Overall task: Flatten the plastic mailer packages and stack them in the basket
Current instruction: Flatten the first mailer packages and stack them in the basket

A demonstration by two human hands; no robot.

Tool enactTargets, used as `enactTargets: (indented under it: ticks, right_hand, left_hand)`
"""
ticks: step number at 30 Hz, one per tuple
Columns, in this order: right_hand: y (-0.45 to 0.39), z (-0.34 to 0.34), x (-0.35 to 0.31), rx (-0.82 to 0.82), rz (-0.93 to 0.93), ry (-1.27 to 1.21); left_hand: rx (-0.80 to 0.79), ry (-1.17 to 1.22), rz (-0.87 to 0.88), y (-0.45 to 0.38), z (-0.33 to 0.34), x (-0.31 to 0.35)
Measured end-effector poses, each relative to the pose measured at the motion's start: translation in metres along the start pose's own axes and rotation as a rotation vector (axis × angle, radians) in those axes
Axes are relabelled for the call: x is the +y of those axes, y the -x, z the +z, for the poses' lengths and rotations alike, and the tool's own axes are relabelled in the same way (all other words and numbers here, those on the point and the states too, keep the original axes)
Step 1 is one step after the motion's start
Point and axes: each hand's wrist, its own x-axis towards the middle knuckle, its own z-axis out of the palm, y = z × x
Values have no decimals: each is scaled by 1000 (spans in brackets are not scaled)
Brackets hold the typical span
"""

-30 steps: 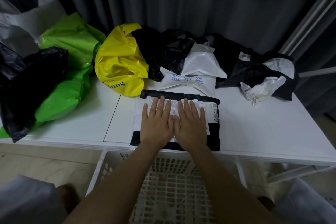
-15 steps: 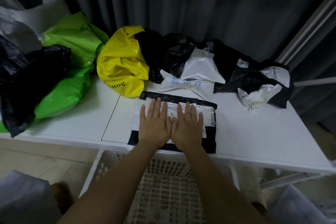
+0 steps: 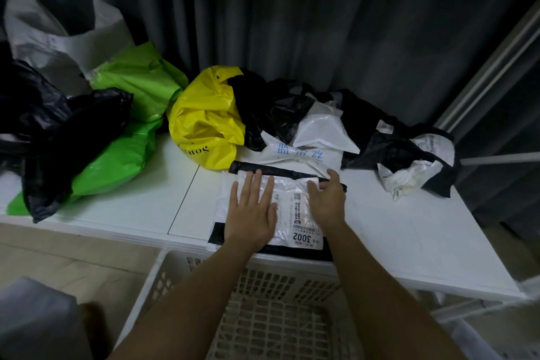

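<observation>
A black mailer with a white shipping label (image 3: pixel 295 213) lies flat on the white table (image 3: pixel 409 231) at its front edge. My left hand (image 3: pixel 252 210) presses flat on the mailer's left part, fingers straight. My right hand (image 3: pixel 327 199) lies on its right part, fingers bent down over the far right edge. A white slotted basket (image 3: pixel 175 278) stands on the floor below the table edge, under my forearms. Crumpled mailers wait behind: a yellow one (image 3: pixel 207 123), a white one with blue print (image 3: pixel 301 155), and black-and-white ones (image 3: pixel 415 161).
Green bags (image 3: pixel 137 88) and a black bag (image 3: pixel 58 131) pile up at the table's left, with a white bag (image 3: pixel 58 35) behind them. A dark curtain hangs behind the table. A metal frame (image 3: pixel 491 67) rises at the right.
My hands were side by side in the mailer's middle. Now they have spread apart, the right one sliding out to the far right edge, uncovering the label.
</observation>
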Motion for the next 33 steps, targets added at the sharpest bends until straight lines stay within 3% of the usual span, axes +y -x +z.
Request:
enactTargets:
  ticks: [7, 9, 12, 15, 20, 33]
  right_hand:
    - [-1, -3, -3, 85, -4, -133]
    - [5, 0, -4, 128, -114, 51]
    - [16, 10, -2, 180, -503, 492]
    - [31, 22, 14, -10, -702, 695]
    - [38, 29, 41, -159, -551, 719]
    - [37, 35, 41, -238, -459, 782]
  left_hand:
    - [8, 0, -16, -1, 2, -1]
    - [2, -8, -16, -1, 3, -1]
    - [12, -15, -16, -2, 5, -3]
    - [13, -24, 4, -3, 4, -4]
    - [-25, -15, 11, -2, 2, -3]
    - [-209, 25, -35, -8, -4, -4]
